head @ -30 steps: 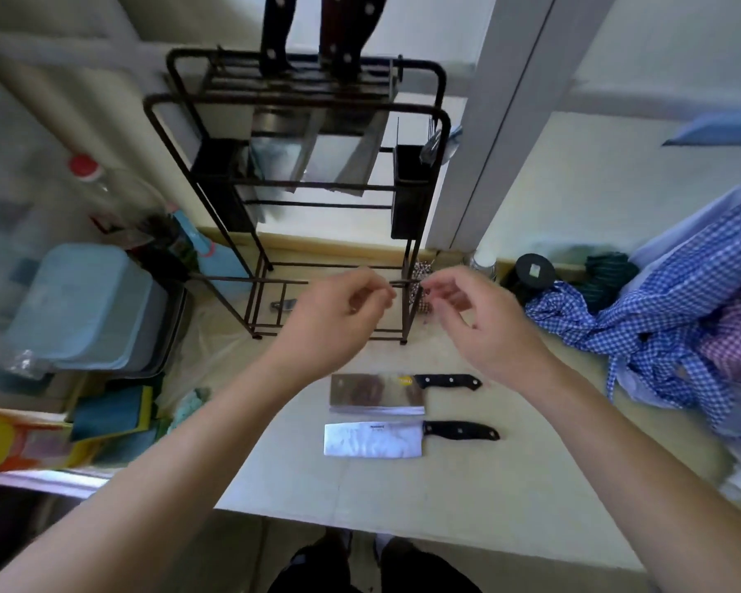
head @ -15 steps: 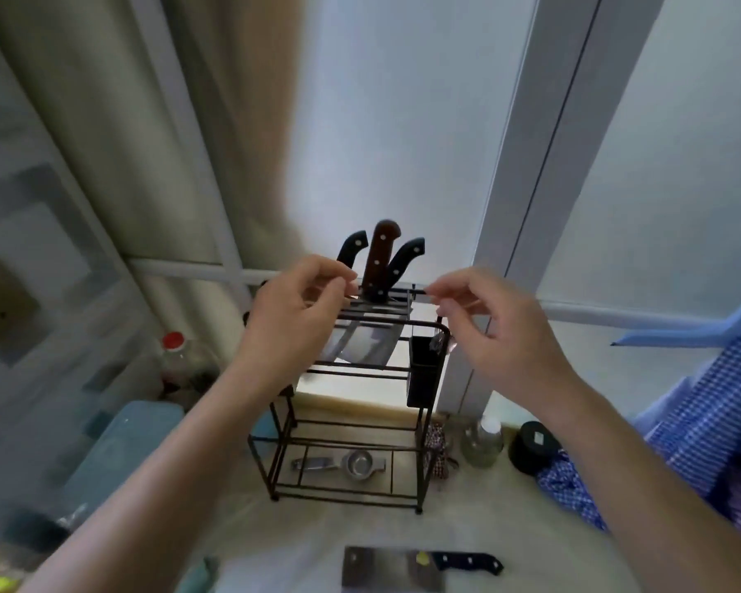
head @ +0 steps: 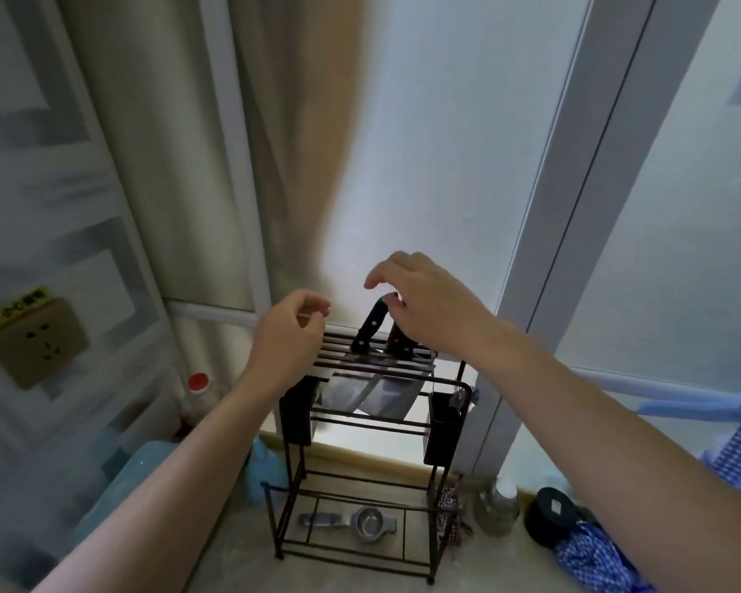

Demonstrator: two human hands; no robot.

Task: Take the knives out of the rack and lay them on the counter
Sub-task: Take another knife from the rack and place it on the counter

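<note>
The black wire knife rack [head: 360, 477] stands on the pale counter [head: 240, 562] against the window. Knives are still slotted in its top. A black handle [head: 371, 325] and a brown handle [head: 396, 342] stick up, and the wide steel blades [head: 377, 393] hang below the rails. My right hand [head: 428, 306] hovers over the handles with its fingers spread, hiding any others; its thumb is at the tip of the black handle. My left hand [head: 287, 340] is loosely curled and holds nothing, just left of the rack's top rails.
Black cups [head: 443, 425] hang on the rack's sides, and a metal strainer [head: 360, 524] lies on its bottom shelf. A red-capped bottle [head: 197, 395] and blue container [head: 138, 485] stand at left. A jar [head: 499, 505], black lid [head: 550, 513] and checked cloth [head: 595, 558] sit at right.
The view has tilted up, so the two cleavers lying on the counter have dropped out of sight. Both hands rose to the rack's top, and my right hand moved over the handles.
</note>
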